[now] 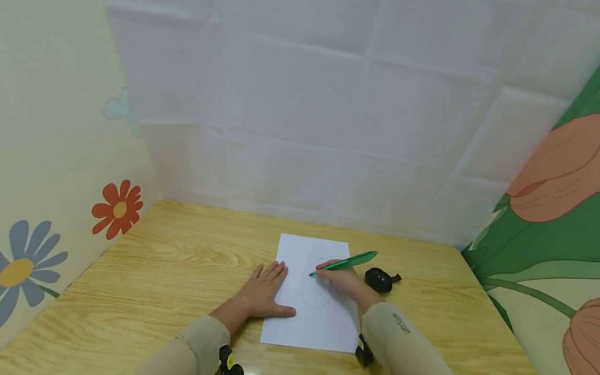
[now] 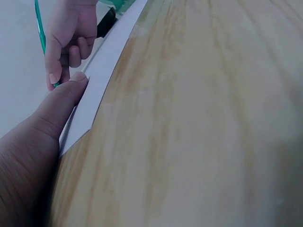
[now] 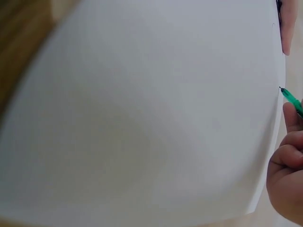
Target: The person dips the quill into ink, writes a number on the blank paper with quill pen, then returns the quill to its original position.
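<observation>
A white sheet of paper (image 1: 300, 328) lies on the wooden table, with a faint oval outline drawn on its middle. My right hand (image 1: 344, 278) pinches a green pen (image 1: 356, 260), its tip at the paper inside the upper part of the oval. In the right wrist view the pen's dark tip (image 3: 282, 90) shows beyond the curled fingers. My left hand (image 1: 264, 292) rests on the left edge of the sheet, fingers spread and thumb pointing right. From the left wrist, its thumb (image 2: 59, 101) appears close to the right hand (image 2: 71, 35).
A glossy black rounded object with a short strap (image 1: 378, 280) sits on the table (image 1: 187, 260) right of the paper. A white sheet hangs behind as a backdrop (image 1: 290, 104). Flower-printed cloths stand at left (image 1: 61, 156) and right (image 1: 539, 239).
</observation>
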`<state>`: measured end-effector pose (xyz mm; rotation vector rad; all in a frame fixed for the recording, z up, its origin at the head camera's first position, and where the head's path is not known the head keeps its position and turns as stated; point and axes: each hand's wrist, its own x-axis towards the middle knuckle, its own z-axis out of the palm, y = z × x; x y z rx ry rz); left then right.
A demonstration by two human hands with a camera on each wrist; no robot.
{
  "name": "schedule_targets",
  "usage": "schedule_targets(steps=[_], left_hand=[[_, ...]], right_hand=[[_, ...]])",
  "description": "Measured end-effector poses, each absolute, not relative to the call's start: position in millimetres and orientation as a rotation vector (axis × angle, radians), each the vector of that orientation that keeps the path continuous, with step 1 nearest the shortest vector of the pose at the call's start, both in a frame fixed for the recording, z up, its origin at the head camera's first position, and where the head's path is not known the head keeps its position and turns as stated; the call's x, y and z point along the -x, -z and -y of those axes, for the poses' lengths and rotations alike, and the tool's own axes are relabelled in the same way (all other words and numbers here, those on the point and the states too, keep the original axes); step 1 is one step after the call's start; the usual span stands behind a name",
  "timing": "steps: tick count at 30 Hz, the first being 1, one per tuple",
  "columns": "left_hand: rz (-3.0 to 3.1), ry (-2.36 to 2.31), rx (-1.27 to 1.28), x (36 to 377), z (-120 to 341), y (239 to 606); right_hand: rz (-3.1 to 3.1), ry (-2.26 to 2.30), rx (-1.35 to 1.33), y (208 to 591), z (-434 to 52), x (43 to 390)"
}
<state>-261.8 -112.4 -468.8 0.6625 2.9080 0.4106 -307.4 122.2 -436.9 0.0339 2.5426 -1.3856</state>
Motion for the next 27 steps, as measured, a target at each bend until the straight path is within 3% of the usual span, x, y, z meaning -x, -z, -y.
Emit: schedule_targets(steps=[27], left_hand=[[-2.907, -0.431, -0.658, 263.2, 112.1, 469.6]], right_hand=[[-2.529, 1.385, 0.027, 437.3, -117.7, 305.8]])
